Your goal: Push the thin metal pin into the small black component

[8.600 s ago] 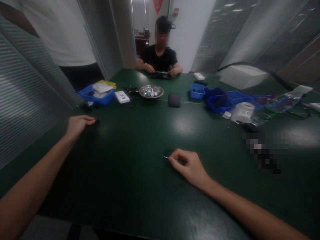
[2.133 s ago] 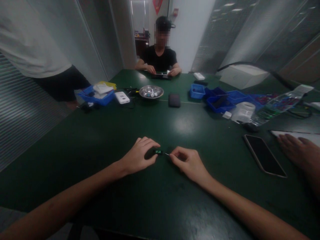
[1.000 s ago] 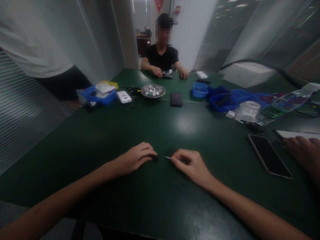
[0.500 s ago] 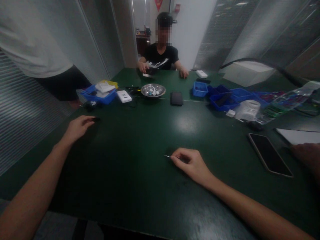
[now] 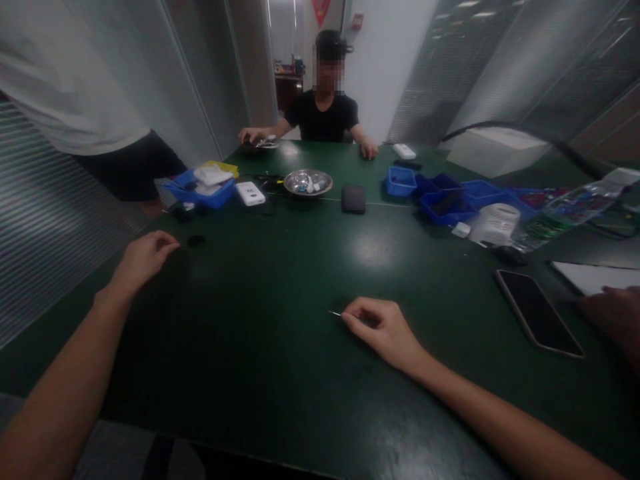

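Note:
Near the left edge of the dark green table point(image 5: 260, 280), my left hand point(image 5: 145, 260) has its thumb and fingertips close together, with nothing visible between them. Just beyond its fingertips, a small dark object point(image 5: 196, 240) lies on the tabletop; its kind is not clear. My right hand point(image 5: 383, 327) rests right of centre, thumb and fingers closed round a thin, pointed metal tool point(image 5: 335, 313). Only the tool's slim tip shows, aimed left; the fingers hide the remainder.
Across the table sits a person point(image 5: 323, 113) in black; another stands at left. A metal bowl point(image 5: 307, 182), a black square item point(image 5: 353, 199), a white power bank point(image 5: 250, 193) and blue bins point(image 5: 400, 181) line the far side. A phone point(image 5: 540, 313) and another person's hand point(image 5: 610, 313) are right.
My left hand has let go of the small dark object and drawn back slightly left. My right hand stays put. The person opposite has moved one hand with a shiny item towards the left.

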A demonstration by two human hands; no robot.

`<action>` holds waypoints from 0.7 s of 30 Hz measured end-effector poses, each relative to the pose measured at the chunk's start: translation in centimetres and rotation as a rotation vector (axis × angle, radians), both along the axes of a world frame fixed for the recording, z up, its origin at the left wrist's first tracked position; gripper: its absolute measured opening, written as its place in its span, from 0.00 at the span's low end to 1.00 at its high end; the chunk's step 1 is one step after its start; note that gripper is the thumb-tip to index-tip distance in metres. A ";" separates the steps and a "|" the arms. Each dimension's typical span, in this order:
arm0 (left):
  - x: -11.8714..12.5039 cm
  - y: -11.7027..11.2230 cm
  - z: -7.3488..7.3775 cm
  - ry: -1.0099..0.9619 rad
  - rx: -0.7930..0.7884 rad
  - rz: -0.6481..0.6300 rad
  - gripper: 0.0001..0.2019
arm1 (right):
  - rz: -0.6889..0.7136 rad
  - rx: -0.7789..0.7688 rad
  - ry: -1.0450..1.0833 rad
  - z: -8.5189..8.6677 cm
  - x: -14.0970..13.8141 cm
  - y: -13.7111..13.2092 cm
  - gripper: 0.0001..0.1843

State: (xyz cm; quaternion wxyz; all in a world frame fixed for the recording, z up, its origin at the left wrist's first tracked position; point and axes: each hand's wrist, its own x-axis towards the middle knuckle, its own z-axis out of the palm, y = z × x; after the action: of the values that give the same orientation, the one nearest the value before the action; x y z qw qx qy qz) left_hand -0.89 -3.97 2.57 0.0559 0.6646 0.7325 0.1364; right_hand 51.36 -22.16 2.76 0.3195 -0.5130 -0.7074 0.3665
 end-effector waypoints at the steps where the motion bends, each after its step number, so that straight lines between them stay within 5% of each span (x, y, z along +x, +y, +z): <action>1: 0.3 -0.2 0.2 -0.028 0.036 0.021 0.13 | 0.000 -0.003 0.003 0.0 0.0 0.0 0.14; 9: 1.6 0.2 -0.3 -0.409 0.139 0.055 0.21 | -0.004 -0.026 0.002 0.1 -0.1 -0.1 0.13; 16: 2.5 0.6 -0.6 -0.216 0.170 -0.102 0.19 | -0.001 -0.027 0.012 0.1 -0.2 0.0 0.14; 21: 2.7 0.5 -0.8 -0.278 0.049 -0.025 0.22 | -0.001 -0.025 0.018 0.1 -0.2 0.0 0.13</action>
State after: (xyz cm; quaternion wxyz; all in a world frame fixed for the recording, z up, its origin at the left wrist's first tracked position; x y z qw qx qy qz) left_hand 1.83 -3.42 1.73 0.1424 0.6495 0.7059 0.2441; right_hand 51.21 -22.17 2.84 0.3198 -0.5142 -0.6995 0.3795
